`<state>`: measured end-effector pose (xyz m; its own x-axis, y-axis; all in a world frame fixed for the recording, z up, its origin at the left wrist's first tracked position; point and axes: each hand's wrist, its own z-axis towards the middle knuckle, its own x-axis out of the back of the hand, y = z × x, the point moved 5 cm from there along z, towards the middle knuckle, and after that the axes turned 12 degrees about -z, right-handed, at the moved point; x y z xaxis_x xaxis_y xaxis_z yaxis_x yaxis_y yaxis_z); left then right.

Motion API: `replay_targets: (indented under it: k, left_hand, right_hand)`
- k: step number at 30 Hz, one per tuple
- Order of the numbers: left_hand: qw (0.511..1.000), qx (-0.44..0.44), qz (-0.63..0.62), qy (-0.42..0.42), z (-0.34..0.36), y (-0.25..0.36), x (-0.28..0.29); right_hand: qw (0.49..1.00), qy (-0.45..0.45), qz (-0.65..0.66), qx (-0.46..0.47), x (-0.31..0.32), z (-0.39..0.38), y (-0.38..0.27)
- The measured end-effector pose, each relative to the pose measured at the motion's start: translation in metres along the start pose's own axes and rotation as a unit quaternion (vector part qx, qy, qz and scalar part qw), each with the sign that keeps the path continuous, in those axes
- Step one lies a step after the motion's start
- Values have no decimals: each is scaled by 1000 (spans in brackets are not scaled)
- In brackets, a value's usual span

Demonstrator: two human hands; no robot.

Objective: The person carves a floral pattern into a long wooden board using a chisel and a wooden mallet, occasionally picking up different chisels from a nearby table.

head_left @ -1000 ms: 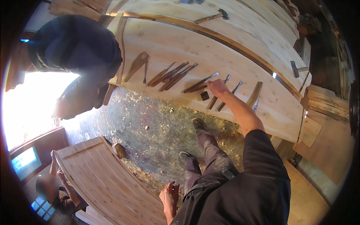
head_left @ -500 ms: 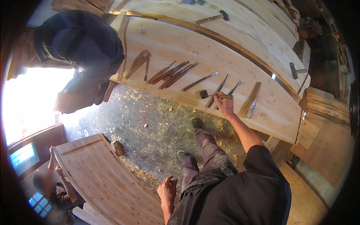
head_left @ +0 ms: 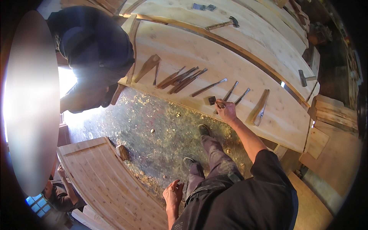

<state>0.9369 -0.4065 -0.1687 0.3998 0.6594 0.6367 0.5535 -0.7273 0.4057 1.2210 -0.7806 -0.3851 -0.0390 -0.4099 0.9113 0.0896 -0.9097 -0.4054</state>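
My right hand [head_left: 226,111] is closed around the handle of a short hammer with a dark, square head [head_left: 212,100], over the near edge of the long wooden panel [head_left: 283,126]. Beside this hand lie two slim chisels [head_left: 242,96] and, to the right, a long tapered tool [head_left: 258,108] with a wooden body and a metal end. Leftward along the panel are a single chisel [head_left: 209,87] and a cluster of several wooden-handled chisels [head_left: 180,79]. My left hand [head_left: 173,192] hangs low beside my thigh, its fingers loosely bent and apart, with nothing visible in it.
Two more hammers, one [head_left: 223,24] and another [head_left: 304,78], lie on the panel behind. A person in dark clothes [head_left: 92,42] bends at the left end. Lower left, another person [head_left: 61,191] holds a wide wooden panel [head_left: 115,180]. Wood shavings litter the floor [head_left: 153,130].
My right hand has shifted along the hammer's handle, closer to its head. The whole view has moved slightly, and a blurred oval patch now covers the far left.
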Motion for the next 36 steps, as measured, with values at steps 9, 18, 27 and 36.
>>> replay_targets:
  k: [9,18,27,36]
  left_hand:
    - [986,-127,-64,88,31,75,18]
    - [966,-235,-6,104,42,101,3]
    - [979,-188,-23,75,35,93,-1]
    - [983,-128,-67,113,27,59,3]
  right_hand:
    - [951,-97,294,3,82,-41,-150]
    - [853,-291,430,56,109,-127,-233]
    - [946,-304,101,46,46,-124,-121]
    - [931,-54,-130,-336,40,-171,88]
